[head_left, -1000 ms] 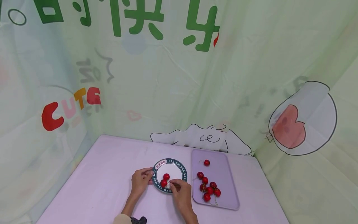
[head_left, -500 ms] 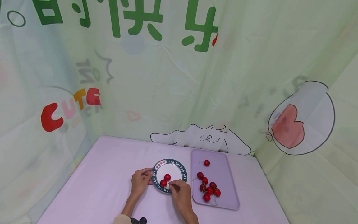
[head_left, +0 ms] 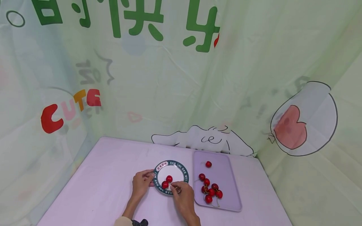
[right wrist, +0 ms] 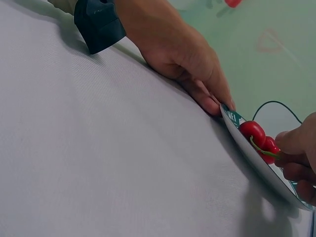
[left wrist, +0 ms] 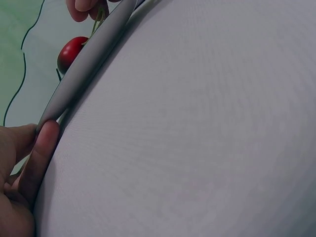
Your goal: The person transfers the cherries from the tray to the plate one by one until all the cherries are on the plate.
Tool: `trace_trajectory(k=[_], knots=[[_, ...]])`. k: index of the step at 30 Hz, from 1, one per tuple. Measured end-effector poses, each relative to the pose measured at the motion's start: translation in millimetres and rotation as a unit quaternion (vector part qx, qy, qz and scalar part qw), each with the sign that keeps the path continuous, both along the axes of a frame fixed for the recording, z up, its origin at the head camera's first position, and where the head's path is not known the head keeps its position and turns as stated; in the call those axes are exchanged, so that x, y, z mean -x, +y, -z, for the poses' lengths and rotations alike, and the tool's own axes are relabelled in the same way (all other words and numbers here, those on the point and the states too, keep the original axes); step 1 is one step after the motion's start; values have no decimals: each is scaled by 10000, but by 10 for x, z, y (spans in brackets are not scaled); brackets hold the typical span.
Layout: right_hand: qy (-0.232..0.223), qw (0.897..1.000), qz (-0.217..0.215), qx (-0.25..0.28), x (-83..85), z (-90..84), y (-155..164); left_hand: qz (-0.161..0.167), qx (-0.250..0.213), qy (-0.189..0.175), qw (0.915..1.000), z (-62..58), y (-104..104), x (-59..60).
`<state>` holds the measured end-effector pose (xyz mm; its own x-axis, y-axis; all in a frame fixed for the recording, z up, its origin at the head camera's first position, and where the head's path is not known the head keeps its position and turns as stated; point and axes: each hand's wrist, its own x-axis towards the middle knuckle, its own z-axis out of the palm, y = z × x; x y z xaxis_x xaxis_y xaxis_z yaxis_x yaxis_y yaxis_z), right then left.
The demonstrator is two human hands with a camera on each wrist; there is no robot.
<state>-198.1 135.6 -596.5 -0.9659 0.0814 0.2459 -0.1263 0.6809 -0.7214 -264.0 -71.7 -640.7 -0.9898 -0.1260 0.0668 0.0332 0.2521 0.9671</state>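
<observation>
A white plate with a dark green lettered rim (head_left: pixel 181 165) lies on the pink table, with two red cherries (head_left: pixel 169 178) on it. My left hand (head_left: pixel 150 177) pinches the plate's left rim; in the left wrist view its fingertip (left wrist: pixel 43 146) lies under the plate's edge (left wrist: pixel 89 61). At the plate's near side my right hand (head_left: pixel 173 187) pinches a cherry's green stem (right wrist: pixel 260 152). The right wrist view shows both cherries (right wrist: pixel 253 132) just inside the rim (right wrist: pixel 249 157), next to my right fingers (right wrist: pixel 296 150).
A lilac tray (head_left: pixel 226 175) sits right of the plate, holding a cluster of several stemmed cherries (head_left: pixel 210 190) and a single one (head_left: pixel 208 164) at its far end. Printed green cloth walls stand behind and on both sides. A black device (right wrist: pixel 98 24) sits on my left wrist.
My right hand has shifted only slightly at the plate's near rim. The left hand, the plate and the tray have stayed put.
</observation>
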Motion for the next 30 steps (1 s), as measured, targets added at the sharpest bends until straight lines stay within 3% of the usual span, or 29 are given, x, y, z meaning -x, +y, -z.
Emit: trace_trajectory(k=[15, 21, 30], knots=[[488, 9970, 568, -191, -63, -73, 50, 26, -170, 37, 9998, -19, -3, -24], [954, 9920, 765, -305, -80, -143, 188, 64, -173, 117, 9998, -16, -3, -17], [1068, 9883, 1040, -333, -39, -224, 437, 73, -146, 131, 9998, -28, -15, -9]])
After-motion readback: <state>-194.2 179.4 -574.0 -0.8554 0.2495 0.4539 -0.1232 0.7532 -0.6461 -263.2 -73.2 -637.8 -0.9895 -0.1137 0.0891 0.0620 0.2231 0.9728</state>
